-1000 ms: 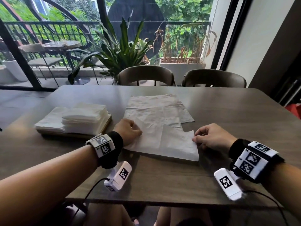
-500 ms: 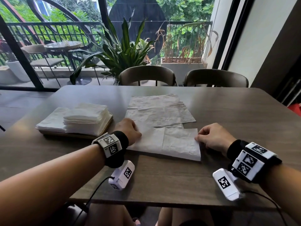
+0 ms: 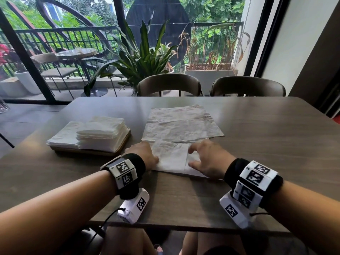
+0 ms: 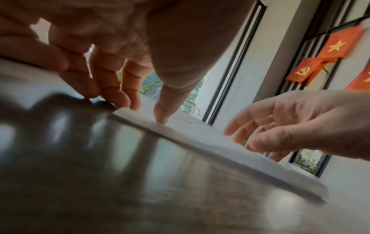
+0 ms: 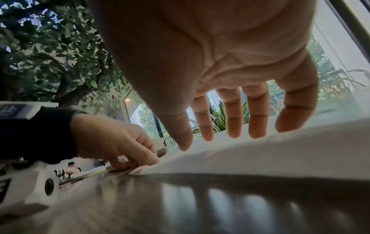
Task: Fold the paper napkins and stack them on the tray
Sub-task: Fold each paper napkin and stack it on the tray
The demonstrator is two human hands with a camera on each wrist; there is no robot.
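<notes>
A partly folded white napkin (image 3: 171, 161) (image 4: 200, 136) (image 5: 260, 152) lies flat on the table in front of me. My left hand (image 3: 152, 157) (image 4: 146, 112) (image 5: 140, 161) pinches its left edge, with the thumb pressing down on top. Fingers spread and straight, my right hand (image 3: 190, 157) (image 5: 208, 139) (image 4: 238, 140) hovers just over the right half and holds nothing. Behind the napkin lies a pile of unfolded napkins (image 3: 182, 126). At the left, the wooden tray (image 3: 95, 153) carries a stack of folded napkins (image 3: 103, 133).
The dark wooden table (image 3: 257, 144) stretches bare to the right and towards me. Two chairs (image 3: 169, 85) (image 3: 246, 87) stand at its far edge, in front of a window with plants. A thinner layer of napkins (image 3: 64, 137) covers the tray's left part.
My right hand has let go of the napkin's right edge, opened, and moved left over the napkin. The left hand has stayed at the left edge.
</notes>
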